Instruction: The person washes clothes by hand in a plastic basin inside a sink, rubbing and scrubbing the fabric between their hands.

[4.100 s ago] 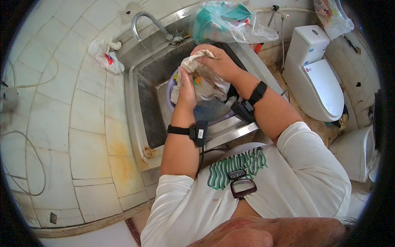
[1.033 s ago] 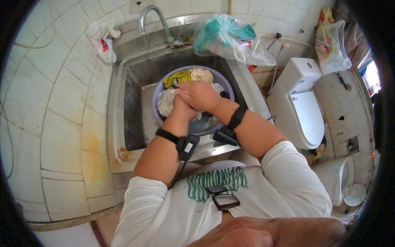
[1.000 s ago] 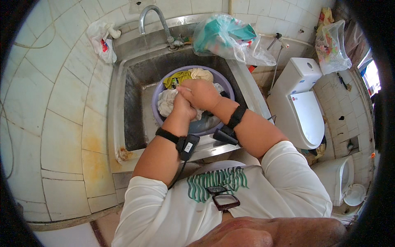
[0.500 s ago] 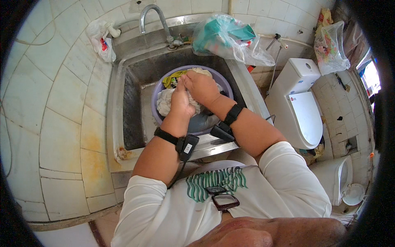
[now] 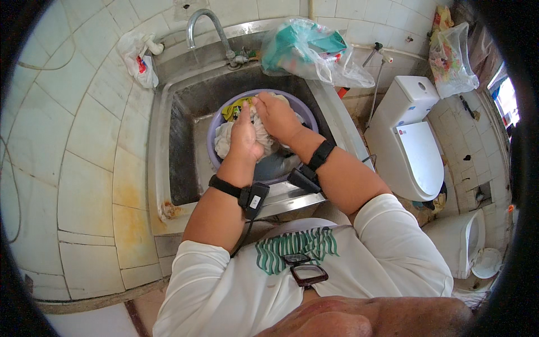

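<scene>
A purple basin [image 5: 211, 143] stands in the metal sink, heaped with wet laundry. My left hand [image 5: 244, 137] and my right hand [image 5: 279, 119] are close together above it, both closed on a white cloth [image 5: 259, 132]. Folds of that cloth show in the narrow gap between my hands and hang down into the basin. Part of my fingers is hidden from above. More white fabric [image 5: 223, 140] bulges up beside my left wrist. A yellow-green garment [image 5: 237, 106] lies at the basin's far left. Greyish water or dark fabric shows at the near side.
The sink [image 5: 160, 135] has a curved faucet [image 5: 210, 17] at its back. A clear and teal plastic bag [image 5: 309, 48] rests on the back right rim. On the left wall hangs a white bag [image 5: 137, 59]. A white toilet [image 5: 415, 151] stands at the right.
My hands have moved slightly apart, and more of the white cloth shows between them. The view has shifted a little; the basin stays put.
</scene>
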`<state>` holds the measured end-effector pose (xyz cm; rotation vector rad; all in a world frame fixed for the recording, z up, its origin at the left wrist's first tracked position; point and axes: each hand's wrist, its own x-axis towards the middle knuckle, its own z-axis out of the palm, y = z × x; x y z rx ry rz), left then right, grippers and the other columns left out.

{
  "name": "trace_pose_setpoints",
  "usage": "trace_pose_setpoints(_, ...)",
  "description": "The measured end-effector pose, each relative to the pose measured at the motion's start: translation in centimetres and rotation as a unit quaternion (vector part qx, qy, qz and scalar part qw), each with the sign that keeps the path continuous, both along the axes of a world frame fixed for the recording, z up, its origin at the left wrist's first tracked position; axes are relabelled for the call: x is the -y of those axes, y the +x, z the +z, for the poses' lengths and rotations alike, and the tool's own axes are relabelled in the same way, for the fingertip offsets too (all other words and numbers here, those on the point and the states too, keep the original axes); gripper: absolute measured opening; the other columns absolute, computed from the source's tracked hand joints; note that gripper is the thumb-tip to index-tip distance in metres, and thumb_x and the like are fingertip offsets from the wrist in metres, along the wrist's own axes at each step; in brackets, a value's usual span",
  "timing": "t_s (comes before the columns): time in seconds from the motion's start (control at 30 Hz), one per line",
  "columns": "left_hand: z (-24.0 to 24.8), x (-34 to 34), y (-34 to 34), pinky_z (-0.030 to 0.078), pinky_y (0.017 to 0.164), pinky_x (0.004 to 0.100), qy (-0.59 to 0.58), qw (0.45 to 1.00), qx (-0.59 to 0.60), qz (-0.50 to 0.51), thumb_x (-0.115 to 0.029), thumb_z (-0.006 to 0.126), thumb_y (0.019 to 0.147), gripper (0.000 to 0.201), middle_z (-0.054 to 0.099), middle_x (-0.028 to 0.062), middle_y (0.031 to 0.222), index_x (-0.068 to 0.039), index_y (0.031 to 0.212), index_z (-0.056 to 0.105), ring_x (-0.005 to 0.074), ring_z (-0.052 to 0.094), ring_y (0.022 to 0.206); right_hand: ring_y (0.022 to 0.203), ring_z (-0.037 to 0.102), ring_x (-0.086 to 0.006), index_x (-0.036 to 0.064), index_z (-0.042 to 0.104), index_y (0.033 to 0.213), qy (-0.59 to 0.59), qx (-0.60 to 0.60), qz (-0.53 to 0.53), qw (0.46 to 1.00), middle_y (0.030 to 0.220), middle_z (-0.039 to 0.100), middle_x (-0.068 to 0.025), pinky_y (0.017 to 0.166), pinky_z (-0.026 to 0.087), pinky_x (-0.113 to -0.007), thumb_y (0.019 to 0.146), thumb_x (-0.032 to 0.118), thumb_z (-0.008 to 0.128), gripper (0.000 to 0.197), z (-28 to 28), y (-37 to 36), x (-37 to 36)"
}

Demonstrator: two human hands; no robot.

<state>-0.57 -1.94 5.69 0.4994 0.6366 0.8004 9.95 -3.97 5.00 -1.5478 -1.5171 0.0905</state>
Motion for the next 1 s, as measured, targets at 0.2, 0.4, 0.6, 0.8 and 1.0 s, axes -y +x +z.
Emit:
trace_pose_setpoints(0.2,-1.6,-2.2,-0.7,0.049,0.081,0.0419,0.079,0.995,0.033,0.042,-0.03,0.062,0.086,0.043,0.058,0.0126,0.107,-0.002,0.115,0.048,0.026,0.059,0.096,0.075,0.054,-0.0407,0.0024,0.053,0.083,0.018,0.007,0.038,0.999,0.076,0.055,-0.0191,0.067,0.043,-0.045,0.085,0.021,0.053,0.018,1.0,1.6,0.7)
trace_pose_setpoints(0.4,-1.7,-2.5,-1.0,0.049,0.08,0.0418,0.083,0.992,0.022,0.094,-0.032,0.059,0.088,0.042,0.058,0.0128,0.107,-0.002,0.114,0.048,0.0265,0.059,0.096,0.072,0.05,-0.0349,-0.0002,0.051,0.077,0.155,0.003,0.144,0.977,0.075,0.049,-0.0155,0.065,0.042,-0.037,0.069,-0.005,0.05,0.009,1.3,0.4,1.1)
trace_pose_setpoints(0.6,-2.3,-2.6,-0.4,0.049,0.08,0.0417,0.068,0.994,0.044,0.067,-0.029,0.058,0.089,0.037,0.058,0.0129,0.108,-0.002,0.114,0.049,0.027,0.059,0.096,0.067,0.055,-0.0229,0.0001,0.052,0.073,0.085,-0.178,0.082,0.977,0.07,0.056,-0.0102,0.061,0.043,-0.032,0.068,-0.01,0.046,0.013,-0.8,2.4,-0.3)
trace_pose_setpoints(0.8,-1.5,-1.5,-0.7,0.05,0.079,0.0411,0.096,0.991,0.005,-0.096,-0.019,0.06,0.088,0.031,0.06,0.0118,0.105,0.001,0.111,0.053,0.0256,0.06,0.093,0.065,0.05,-0.0072,0.0019,0.055,0.092,0.052,-0.519,0.076,0.85,0.07,0.056,-0.0008,0.055,0.04,-0.022,0.078,-0.009,0.045,0.02,0.6,2.8,-0.4)
trace_pose_setpoints(1.0,-1.3,-1.4,-0.2,0.05,0.075,0.0394,0.141,0.987,0.042,0.058,-0.02,0.059,0.089,0.03,0.061,0.0109,0.102,0.002,0.108,0.054,0.0237,0.062,0.086,0.071,0.049,-0.0113,-0.002,0.054,0.099,-0.135,-0.296,0.047,0.945,0.08,0.057,-0.0044,0.064,0.042,-0.026,0.089,0.022,0.057,0.026,-2.9,4.1,-2.1)
